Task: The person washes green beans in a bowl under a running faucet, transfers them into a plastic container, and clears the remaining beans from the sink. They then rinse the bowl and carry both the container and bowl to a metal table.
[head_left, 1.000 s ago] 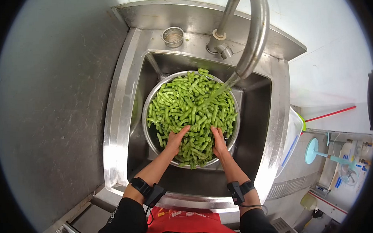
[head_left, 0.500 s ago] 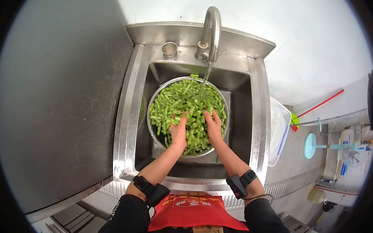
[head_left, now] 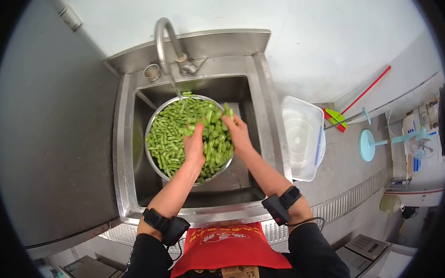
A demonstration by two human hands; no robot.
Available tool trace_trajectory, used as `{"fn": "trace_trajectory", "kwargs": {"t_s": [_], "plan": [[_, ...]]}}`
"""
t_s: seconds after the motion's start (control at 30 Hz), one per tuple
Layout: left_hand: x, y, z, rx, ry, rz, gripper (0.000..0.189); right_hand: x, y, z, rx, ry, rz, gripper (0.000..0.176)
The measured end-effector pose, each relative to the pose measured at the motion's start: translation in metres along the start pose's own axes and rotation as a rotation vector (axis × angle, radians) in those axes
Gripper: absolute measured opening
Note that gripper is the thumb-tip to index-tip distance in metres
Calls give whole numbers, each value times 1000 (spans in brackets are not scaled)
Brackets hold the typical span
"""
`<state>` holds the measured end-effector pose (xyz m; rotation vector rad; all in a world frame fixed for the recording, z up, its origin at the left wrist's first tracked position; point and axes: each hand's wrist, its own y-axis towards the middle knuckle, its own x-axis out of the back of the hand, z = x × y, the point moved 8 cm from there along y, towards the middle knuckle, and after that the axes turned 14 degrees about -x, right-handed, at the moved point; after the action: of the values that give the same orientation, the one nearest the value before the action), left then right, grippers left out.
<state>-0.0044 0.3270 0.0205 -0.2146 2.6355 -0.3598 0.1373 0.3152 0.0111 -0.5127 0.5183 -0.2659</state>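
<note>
Green edamame pods fill a round metal bowl standing in the steel sink. My left hand is among the pods near the bowl's middle, its fingers curled against a clump. Over the right side of the bowl, my right hand grips the other side of that clump. Between both hands the pods are lifted and blurred by motion. Water runs from the curved faucet onto the pods at the back of the bowl. Some of my fingertips are hidden by pods.
The sink's steel rim surrounds the bowl. A small metal strainer cup sits by the faucet. On the right are a clear plastic bin, a green and red dustpan and a pale blue fan. A dark panel borders the left.
My view has shifted to the right, so sink and bowl appear further left. Both hands have moved toward the bowl's right side, lifting a clump of pods between them.
</note>
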Motion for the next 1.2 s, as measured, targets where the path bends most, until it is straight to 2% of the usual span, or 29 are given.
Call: {"fn": "trace_trajectory", "kwargs": {"t_s": [0.03, 0.17, 0.27, 0.4, 0.43, 0.47, 0.5, 0.57, 0.6, 0.63, 0.7, 0.8, 0.83, 0.87, 0.9, 0.97, 1.03, 1.07, 1.13, 1.2], "plan": [[-28, -5, 5, 1, 5, 36, 46, 17, -10, 29, 91, 2, -29, 27], [-147, -36, 45, -1, -1, 187, 38, 110, -52, 112, 117, 74, -96, 30], [-225, -67, 100, 93, -52, 298, 30, 201, -70, 141, 120, 71, -208, 32], [-285, -101, 179, 188, 0, 393, 36, 314, -72, 126, 20, 128, -292, 33], [-293, -104, 201, 208, 9, 430, 51, 336, -70, 118, -12, 144, -302, 33], [-295, -106, 223, 228, 39, 413, 57, 358, -69, 109, -55, 125, -335, 36], [-299, -110, 235, 249, 73, 393, 64, 385, -59, 95, -63, 149, -335, 38], [-309, -123, 233, 427, 115, 472, 64, 434, -38, 62, -82, 202, -335, 41], [-313, -128, 232, 514, 133, 510, 65, 432, -43, 68, -85, 202, -239, 47], [-311, -125, 239, 506, 220, 514, 63, 433, -53, 73, -136, 171, -294, 48], [-306, -119, 245, 484, 398, 522, 58, 433, -65, 81, -232, 111, -396, 52], [-293, -113, 228, 496, 254, 458, 54, 459, -56, 68, -204, 231, -346, 55], [-288, -102, 214, 377, 218, 485, 52, 463, -54, 67, -185, 268, -341, 55], [-276, -91, 198, 259, 185, 508, 51, 473, -57, 62, -194, 190, -456, 52], [-260, -80, 180, 140, 155, 528, 50, 477, -58, 57, -156, 155, -472, 50], [-206, -46, 138, -225, 258, 480, 46, 478, -54, 50, -78, 82, -481, 45], [-125, -12, 100, -648, 998, 379, 60, 453, -50, 48, -49, 192, -333, 38], [-61, 4, 79, -541, 1379, 339, 69, 417, -34, 42, -65, 227, -278, 36], [26, 0, 87, -182, 2039, 349, 87, 383, -40, 52, -37, 268, -256, 32], [81, 4, 98, 17, 2108, 528, 100, 335, -41, 65, 21, 258, -229, 29]]}}
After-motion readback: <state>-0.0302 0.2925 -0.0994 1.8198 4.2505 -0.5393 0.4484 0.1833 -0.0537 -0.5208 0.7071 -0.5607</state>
